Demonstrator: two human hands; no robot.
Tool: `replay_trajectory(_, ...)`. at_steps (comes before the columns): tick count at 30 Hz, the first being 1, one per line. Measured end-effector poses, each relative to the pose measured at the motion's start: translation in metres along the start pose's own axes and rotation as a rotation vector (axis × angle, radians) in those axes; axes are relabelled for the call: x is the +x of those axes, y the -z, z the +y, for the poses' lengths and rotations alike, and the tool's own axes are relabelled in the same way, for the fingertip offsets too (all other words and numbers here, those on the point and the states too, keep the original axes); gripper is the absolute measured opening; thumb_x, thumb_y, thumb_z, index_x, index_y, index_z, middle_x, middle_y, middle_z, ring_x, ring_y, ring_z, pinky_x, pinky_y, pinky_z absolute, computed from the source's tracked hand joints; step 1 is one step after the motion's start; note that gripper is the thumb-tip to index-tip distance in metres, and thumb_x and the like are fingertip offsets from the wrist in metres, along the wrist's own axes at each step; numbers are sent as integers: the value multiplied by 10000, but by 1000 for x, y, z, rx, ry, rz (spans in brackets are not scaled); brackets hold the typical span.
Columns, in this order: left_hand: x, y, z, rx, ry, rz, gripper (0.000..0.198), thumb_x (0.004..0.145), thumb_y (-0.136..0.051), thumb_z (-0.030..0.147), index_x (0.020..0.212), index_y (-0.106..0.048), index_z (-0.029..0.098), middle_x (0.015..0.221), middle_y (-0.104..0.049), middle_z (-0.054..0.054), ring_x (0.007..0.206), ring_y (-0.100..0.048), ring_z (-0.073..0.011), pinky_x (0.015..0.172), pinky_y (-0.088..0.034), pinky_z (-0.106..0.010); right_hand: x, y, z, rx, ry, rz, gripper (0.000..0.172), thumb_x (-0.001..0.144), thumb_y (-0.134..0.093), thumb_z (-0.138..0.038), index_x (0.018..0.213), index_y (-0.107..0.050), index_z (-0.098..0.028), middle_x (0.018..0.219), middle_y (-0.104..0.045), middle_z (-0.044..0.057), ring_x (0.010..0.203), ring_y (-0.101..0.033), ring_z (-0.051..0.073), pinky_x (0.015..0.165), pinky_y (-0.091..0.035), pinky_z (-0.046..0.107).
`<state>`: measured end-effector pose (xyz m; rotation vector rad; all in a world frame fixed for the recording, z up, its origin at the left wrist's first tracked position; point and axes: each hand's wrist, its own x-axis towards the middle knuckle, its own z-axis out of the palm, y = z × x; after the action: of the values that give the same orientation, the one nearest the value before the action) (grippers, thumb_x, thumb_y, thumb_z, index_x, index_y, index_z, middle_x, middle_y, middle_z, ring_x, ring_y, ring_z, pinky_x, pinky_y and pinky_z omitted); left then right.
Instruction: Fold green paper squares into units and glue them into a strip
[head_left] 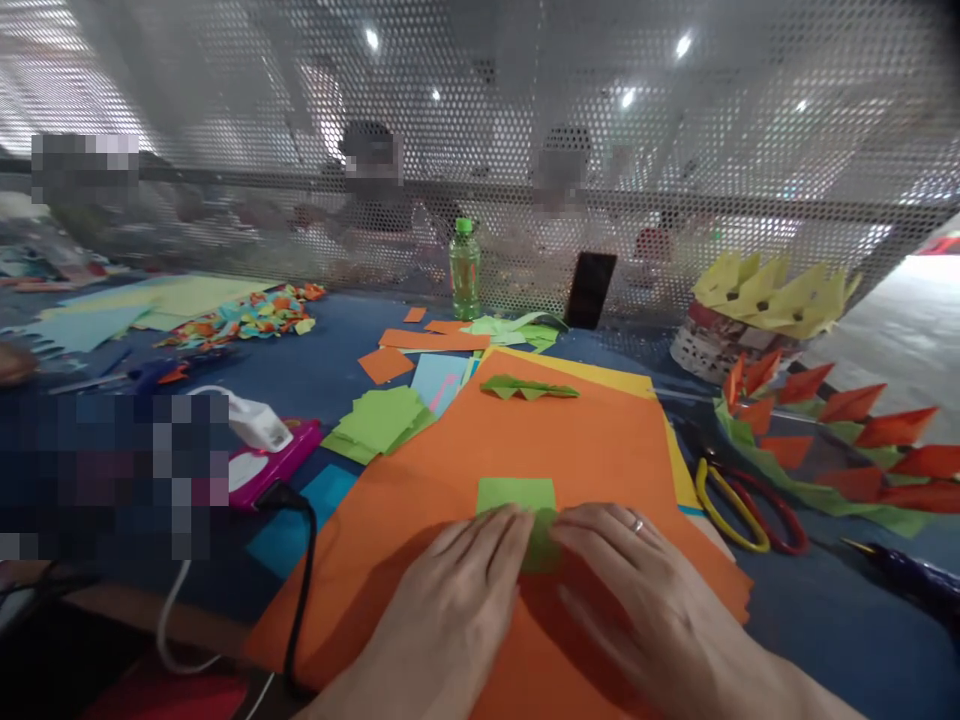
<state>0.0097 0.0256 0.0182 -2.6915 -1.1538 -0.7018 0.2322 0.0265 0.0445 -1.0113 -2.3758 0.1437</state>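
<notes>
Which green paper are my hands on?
The flat square under your left hand and right hand; the folded strip beyond it, the stack to its left and the scraps by the bottle are untouched.

Site: craft workshop, as shown by paper sheets (592,440), paper scraps (247,318), scissors (759,546) and a paper crown (780,295) on the blue table (832,635).

Left grip (461,585) covers a corner of the green square (515,494), pen thing (907,575) runs off frame right, people (367,210) behind kinda blurry.
</notes>
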Motion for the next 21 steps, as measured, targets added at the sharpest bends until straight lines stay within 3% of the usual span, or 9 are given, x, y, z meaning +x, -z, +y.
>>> replay_trajectory(5, 11, 5, -9, -53, 14, 15, 525, 846, -377, -31, 1323, -519, 136, 1143, -733, -86, 954, -717, -226, 828, -583, -371, -3, -2, 8, -5, 0, 13, 309, 935, -492, -102, 1219, -604, -152, 1136, -695, 123, 1042, -658, 219, 926, -561, 352)
replay_trajectory(11, 6, 6, -5, -175, 12, 144, 387, 915, -376, -2, 1212, -576, 145, 961, -749, -54, 823, -713, -184, 763, -558, -326, -3, -9, 3, 51, -22, 22, 432, 891, -655, -204, 1308, -554, -153, 1195, -689, 114, 1097, -648, 231, 938, -535, 344)
replay_trajectory(13, 3, 10, 1, -231, 24, 152, 333, 937, -388, 20, 1150, -605, 156, 916, -749, -37, 783, -711, -176, 747, -547, -317, -2, -8, 0, 75, 0, 38, 361, 893, -670, -203, 1240, -584, -153, 1097, -716, 92, 1006, -670, 212, 877, -530, 320)
replay_trajectory(17, -2, 14, 10, -313, 16, 121, 343, 934, -373, 7, 1079, -639, 169, 871, -747, -21, 754, -712, -175, 748, -530, -320, -5, -7, -4, 80, 35, 23, 25, 915, -655, -182, 924, -633, -176, 785, -681, 27, 713, -625, 170, 704, -476, 306)
replay_trajectory(21, -7, 13, 8, -385, 105, 96, 270, 968, -450, 61, 1110, -645, 184, 849, -720, -12, 747, -678, -166, 755, -516, -305, -7, -8, -4, 58, 20, 17, 149, 952, -608, -189, 804, -618, -185, 744, -655, 22, 667, -579, 158, 671, -425, 308)
